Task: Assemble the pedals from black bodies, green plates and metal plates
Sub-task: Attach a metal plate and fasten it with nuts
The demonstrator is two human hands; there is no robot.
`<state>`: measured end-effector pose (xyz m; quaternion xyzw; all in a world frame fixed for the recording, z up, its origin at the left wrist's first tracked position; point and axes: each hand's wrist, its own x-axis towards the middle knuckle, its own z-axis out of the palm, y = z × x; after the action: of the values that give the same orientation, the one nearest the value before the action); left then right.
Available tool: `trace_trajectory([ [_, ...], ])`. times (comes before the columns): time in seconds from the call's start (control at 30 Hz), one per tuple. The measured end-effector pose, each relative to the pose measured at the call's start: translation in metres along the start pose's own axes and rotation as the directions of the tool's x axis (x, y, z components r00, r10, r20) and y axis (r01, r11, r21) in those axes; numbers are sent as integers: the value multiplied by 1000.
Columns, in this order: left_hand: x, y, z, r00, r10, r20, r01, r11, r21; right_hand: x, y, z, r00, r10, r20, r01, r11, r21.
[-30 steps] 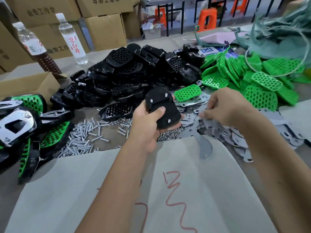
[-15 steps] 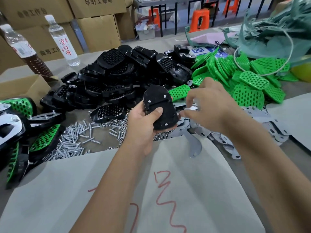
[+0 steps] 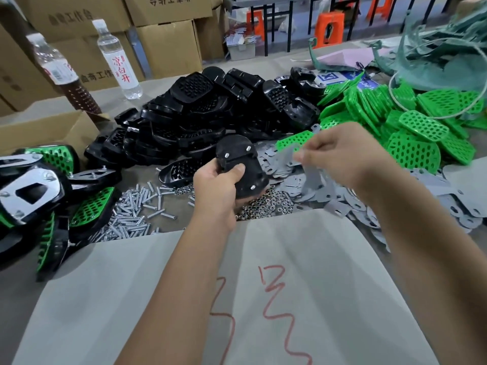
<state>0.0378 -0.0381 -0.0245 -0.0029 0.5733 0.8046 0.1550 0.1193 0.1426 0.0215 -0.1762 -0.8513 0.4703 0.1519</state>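
Note:
My left hand (image 3: 220, 189) grips a black pedal body (image 3: 241, 164) with its underside up; three screw ends stick out of it. My right hand (image 3: 342, 154) pinches a grey metal plate (image 3: 311, 175) just right of the body, lifted above the heap of metal plates (image 3: 395, 201). A pile of black bodies (image 3: 200, 119) lies behind. Green perforated plates (image 3: 411, 122) are heaped at the right. Finished pedals (image 3: 39, 196) with green and metal faces lie at the left.
Loose screws (image 3: 137, 206) and nuts (image 3: 266, 204) lie before the black pile. Grey paper with red marks (image 3: 263, 299) covers the near table. Two bottles (image 3: 118, 56) and cardboard boxes (image 3: 168, 40) stand behind; an open box (image 3: 44, 135) sits left. A green mesh bag (image 3: 445, 48) lies far right.
My right hand has lifted a metal plate off the heap and brought it leftward, close to the black body. My left hand still holds the body in about the same place.

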Motion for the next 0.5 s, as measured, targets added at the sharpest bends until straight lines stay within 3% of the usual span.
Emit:
trace_trajectory([
  [0.07, 1, -1, 0, 1000, -8, -11, 9, 1000, 9, 8, -4, 13, 1000, 5, -21, 2, 946, 324],
  [0.13, 2, -1, 0, 1000, -1, -7, 2, 1000, 25, 13, -8, 37, 998, -13, 56, -15, 878, 479],
  [0.27, 3, -2, 1, 998, 69, -7, -67, 987, 144, 13, -1, 71, 994, -36, 104, -19, 875, 483],
  [0.5, 7, -6, -2, 994, 107, 4, -106, 975, 196, 13, 9, 77, 1000, -20, 6, 14, 857, 515],
])
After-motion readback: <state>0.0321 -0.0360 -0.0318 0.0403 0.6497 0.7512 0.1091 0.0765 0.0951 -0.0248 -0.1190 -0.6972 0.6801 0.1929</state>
